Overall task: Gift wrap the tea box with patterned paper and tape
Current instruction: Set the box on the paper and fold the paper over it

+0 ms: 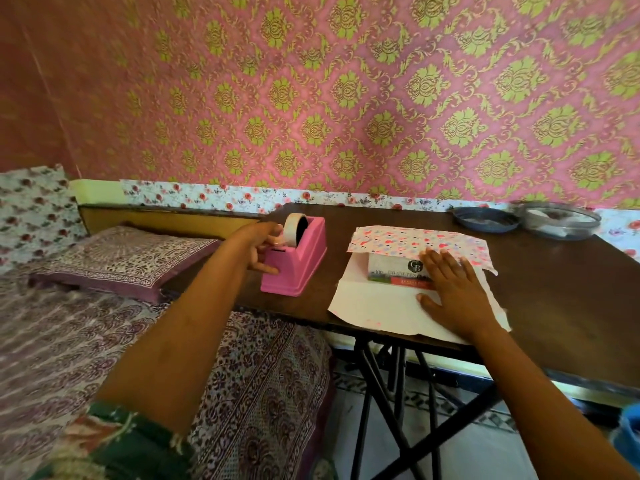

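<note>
Dark table (554, 306), right hand (457, 296) flat on "GB" tea box (391, 270), left hand (259, 247) gripping tape (292, 233)

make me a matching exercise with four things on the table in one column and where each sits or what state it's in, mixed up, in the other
Things:
1. tape dispenser
2. tea box
3. wrapping paper
4. two round dishes

Places or states:
A. at the table's far right edge, by the wall
B. folded partly over the box, pressed by the right hand
C. pink, at the table's left end, left hand at its roll
D. resting on the paper, its near side still uncovered

Pairs: 1-C, 2-D, 3-B, 4-A
</note>
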Tool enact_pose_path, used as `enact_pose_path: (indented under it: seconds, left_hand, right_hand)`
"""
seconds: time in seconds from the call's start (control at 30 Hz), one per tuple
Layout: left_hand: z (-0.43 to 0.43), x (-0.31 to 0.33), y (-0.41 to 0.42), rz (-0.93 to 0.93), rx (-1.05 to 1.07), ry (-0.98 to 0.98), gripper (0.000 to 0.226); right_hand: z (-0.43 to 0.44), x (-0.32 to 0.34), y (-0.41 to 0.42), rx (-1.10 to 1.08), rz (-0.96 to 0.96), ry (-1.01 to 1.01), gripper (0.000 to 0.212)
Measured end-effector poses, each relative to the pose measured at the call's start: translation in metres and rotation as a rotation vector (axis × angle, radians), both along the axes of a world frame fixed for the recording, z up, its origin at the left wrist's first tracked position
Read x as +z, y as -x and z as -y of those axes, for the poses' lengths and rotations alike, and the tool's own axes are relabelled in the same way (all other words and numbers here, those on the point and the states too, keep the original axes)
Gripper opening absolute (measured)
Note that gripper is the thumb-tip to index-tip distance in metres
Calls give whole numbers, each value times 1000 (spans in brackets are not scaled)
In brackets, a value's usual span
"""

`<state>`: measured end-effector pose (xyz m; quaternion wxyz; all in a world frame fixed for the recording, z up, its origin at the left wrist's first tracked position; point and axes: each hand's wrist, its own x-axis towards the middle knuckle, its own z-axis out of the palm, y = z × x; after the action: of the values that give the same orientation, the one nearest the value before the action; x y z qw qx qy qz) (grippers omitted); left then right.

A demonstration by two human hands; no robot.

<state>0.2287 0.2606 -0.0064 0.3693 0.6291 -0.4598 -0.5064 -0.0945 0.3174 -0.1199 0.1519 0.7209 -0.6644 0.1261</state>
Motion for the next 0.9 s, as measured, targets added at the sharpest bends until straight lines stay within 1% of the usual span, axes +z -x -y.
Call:
enact_pose_path:
  seconds: [0.13, 0.23, 0.3, 0.4, 0.47, 0.53, 0.6, 0.73, 0.9]
  left_hand:
    - [0, -7, -4, -141, 48, 44, 16]
    - [0, -6, -4, -289, 73, 90, 18]
    - [-1, -6, -3, -325, 74, 100, 27]
    - [-5, -18, -3, -352, 140, 171, 38]
    - [-9, -32, -4, -382, 195, 217, 39]
    - [-15, -46, -7, -416, 210, 255, 29]
    - [-20, -56, -8, -405, 200, 291, 7]
    - [-26, -65, -10, -241, 194, 327, 12]
    - [-26, -71, -12, -191, 164, 323, 11]
  right_hand:
    - [2, -3, 1, 9, 19, 28, 82]
    - [3, -4, 2, 18, 28, 34, 91]
    - [3, -4, 1, 11, 22, 28, 89]
    - [4, -5, 2, 11, 24, 38, 90]
    - [4, -5, 2, 16, 26, 45, 91]
    - [3, -5, 2, 15, 22, 46, 91]
    - [3, -5, 1, 10, 21, 45, 92]
    - [4, -5, 1, 3, 18, 44, 92]
    - [5, -6, 2, 4, 27, 47, 93]
